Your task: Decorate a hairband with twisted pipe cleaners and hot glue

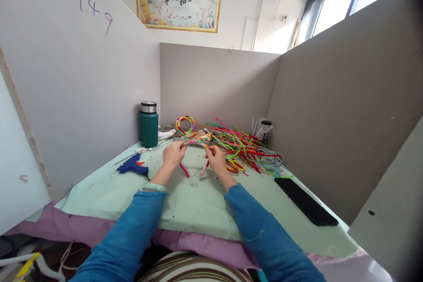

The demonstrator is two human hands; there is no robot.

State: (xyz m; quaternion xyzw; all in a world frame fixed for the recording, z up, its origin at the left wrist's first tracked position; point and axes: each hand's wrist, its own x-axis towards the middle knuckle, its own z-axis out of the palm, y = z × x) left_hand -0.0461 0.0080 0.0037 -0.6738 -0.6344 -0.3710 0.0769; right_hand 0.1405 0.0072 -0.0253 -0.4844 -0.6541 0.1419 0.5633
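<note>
So, head cam, the only view. Both hands are up near the middle of the desk, pinching the two ends of one twisted pipe-cleaner band (194,142). The left hand (173,154) has its fingers closed tight on the band's end at about 9 o'clock, and the right hand (216,158) is closed on the other end at about 3 o'clock. The band arches up between them, just off the green mat (198,205). A loose pink tail (184,170) hangs below the left fingers toward 5 o'clock, and another bit dangles under the right hand. I can't tell which fingertips are doing the pinching, it's too small.

Around that:
- pile of loose pipe cleaners (244,146) just beside the right hand at 2 o'clock, every colour going
- rainbow hoop (185,124) standing behind the hands at 12 o'clock
- blue hot glue gun (132,166) lying on the mat at 9 o'clock from the left hand, near but not touching it
- dark green thermos (149,124) upright at 10 o'clock, against the partition
- black phone (306,200) flat on the mat at 4 o'clock, well apart from the right hand

Pale bangle (154,187) on the left wrist, blue sleeves on both arms.
</note>
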